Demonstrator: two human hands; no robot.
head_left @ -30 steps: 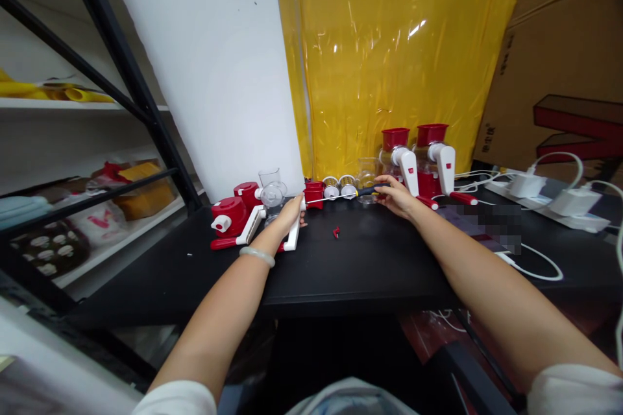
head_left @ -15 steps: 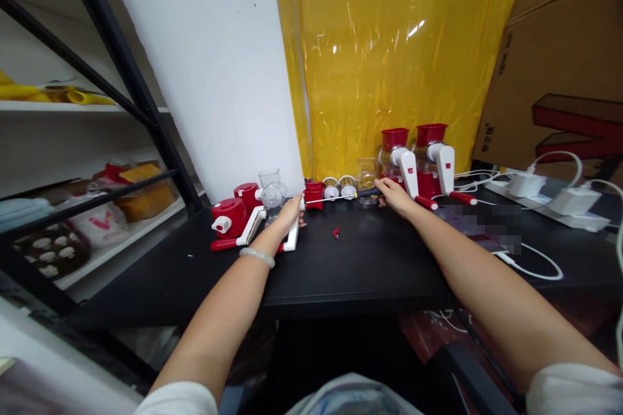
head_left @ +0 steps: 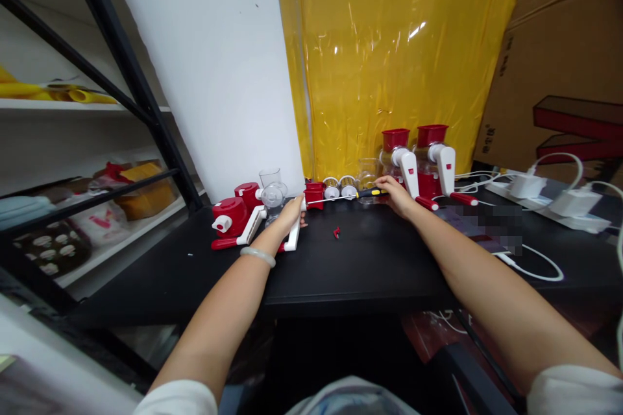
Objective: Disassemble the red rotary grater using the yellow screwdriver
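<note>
My left hand [head_left: 291, 214] is closed around the upper end of a white crank handle [head_left: 293, 235], which has a red grip low behind the wrist. My right hand [head_left: 395, 197] pinches the black and yellow handle of a screwdriver [head_left: 370, 193]. The screwdriver lies level, and its thin shaft runs left to the white end of the crank at my left fingers; the exact contact is too small to make out. On the black table [head_left: 360, 266] below the shaft lies a small red piece [head_left: 336, 232]. Behind it are a red hopper [head_left: 314, 194] and metal-and-white grater drums [head_left: 348, 187].
Two assembled red and white rotary graters [head_left: 407, 159] stand at the back right. Red grater bases [head_left: 230, 216] and a clear housing [head_left: 273, 193] are on the left. A power strip [head_left: 549, 204] with white cables lies at right. Shelves [head_left: 97, 259] rise at far left.
The screwdriver's handle has turned about its length, so more of its yellow stripe shows. My right fingers have shifted slightly on it. My left hand keeps its place.
</note>
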